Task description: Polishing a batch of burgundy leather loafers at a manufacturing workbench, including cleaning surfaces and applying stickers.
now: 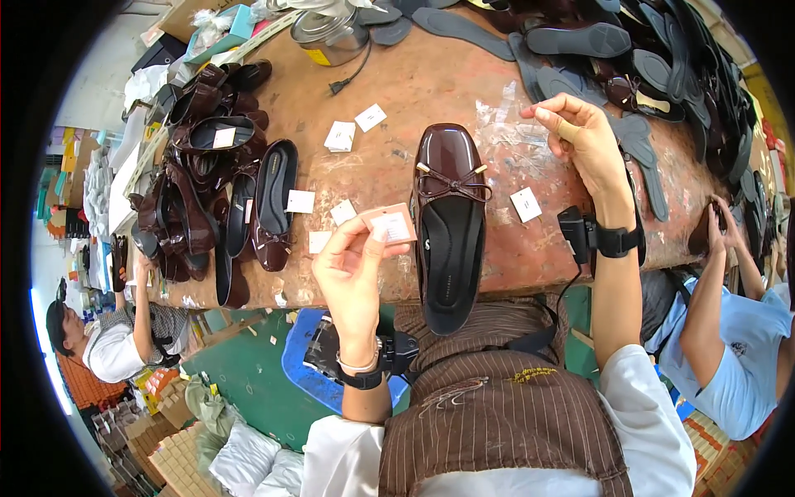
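Observation:
My left hand (352, 265) pinches a small pinkish-brown tag (401, 224) with a white label on it, just left of a shoe. That shoe is a dark burgundy patent slip-on (448, 153) with a bow, its toe away from me and its black insole showing. Its heel end juts past the table's near edge. To the right, my right hand (575, 132) is raised by clear plastic scraps (507, 112), thumb and fingertips pressed together. Whatever they hold, if anything, is too small to make out. A white tag (525, 204) lies between the shoe and my right wrist.
Burgundy shoes (195, 178) pile up at the left, several with white tags. Loose white cards (339, 136) lie mid-table. A metal tin (329, 37) stands at the back; grey insoles (580, 40) heap at the back right. People work at both sides. A blue tub (300, 348) sits below.

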Demonstrator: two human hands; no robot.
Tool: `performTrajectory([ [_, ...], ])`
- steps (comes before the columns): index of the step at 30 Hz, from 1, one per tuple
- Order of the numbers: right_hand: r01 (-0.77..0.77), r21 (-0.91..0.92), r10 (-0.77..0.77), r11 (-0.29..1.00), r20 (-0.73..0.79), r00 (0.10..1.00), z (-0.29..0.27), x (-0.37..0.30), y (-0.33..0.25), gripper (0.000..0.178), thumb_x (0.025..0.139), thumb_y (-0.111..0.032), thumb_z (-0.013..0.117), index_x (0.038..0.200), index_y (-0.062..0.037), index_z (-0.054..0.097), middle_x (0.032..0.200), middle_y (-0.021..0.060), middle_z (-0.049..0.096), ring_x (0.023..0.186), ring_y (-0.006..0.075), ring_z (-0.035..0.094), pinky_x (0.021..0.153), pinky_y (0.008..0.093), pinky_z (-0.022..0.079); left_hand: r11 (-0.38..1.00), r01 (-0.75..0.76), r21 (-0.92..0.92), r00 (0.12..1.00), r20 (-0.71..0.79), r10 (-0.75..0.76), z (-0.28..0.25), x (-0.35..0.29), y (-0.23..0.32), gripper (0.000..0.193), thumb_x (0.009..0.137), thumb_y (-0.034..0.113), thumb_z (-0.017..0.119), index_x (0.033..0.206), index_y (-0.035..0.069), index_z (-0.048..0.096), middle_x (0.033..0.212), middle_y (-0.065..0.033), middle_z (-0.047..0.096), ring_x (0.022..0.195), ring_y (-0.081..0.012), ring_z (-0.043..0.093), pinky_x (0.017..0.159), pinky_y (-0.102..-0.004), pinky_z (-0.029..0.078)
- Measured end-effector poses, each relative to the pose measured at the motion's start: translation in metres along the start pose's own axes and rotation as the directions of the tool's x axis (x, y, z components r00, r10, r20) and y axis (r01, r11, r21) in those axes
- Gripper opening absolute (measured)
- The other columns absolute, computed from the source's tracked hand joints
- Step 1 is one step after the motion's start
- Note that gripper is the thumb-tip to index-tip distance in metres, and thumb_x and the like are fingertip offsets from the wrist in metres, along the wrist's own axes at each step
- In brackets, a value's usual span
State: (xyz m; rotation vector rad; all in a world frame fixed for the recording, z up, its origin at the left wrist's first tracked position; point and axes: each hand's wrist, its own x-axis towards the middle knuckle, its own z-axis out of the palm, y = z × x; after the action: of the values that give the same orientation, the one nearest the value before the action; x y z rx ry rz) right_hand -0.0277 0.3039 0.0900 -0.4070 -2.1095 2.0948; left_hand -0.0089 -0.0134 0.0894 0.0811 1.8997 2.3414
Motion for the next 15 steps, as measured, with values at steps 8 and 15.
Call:
performTrajectory([
  [8,0.074,-0.035,-0.073,0.997,0.009,0.997,0.0,-0.003,0.011,0.013,0.095,-0.013,0.07,0.103,-0.0033,0.072,0.092,0.0058,0.076,0.063,0.0028,0.053,0.057,0.0182,0.041,0.987,-0.033,0.159,0.833,0.551,-0.061,0.056,0.014,0.009,0.012,0.095,-0.003,0.062,0.105,-0.007,0.067,0.151,-0.0248,0.043,0.095,-0.0209,0.072,0.078,-0.03,0.061],
  [15,0.083,0.073,-0.086,0.994,0.036,0.996,0.002,-0.028,-0.02,0.007,0.096,-0.006,0.067,0.101,-0.002,0.069,0.088,0.0078,0.075,0.073,0.0093,0.066,0.065,0.0242,0.051,0.832,-0.394,0.39,0.674,0.738,-0.026,0.124,0.07,-0.008,0.008,0.092,0.004,0.065,0.098,-0.001,0.069,0.087,-0.0198,0.071,0.075,-0.0179,0.069,0.068,-0.0333,0.053],
])
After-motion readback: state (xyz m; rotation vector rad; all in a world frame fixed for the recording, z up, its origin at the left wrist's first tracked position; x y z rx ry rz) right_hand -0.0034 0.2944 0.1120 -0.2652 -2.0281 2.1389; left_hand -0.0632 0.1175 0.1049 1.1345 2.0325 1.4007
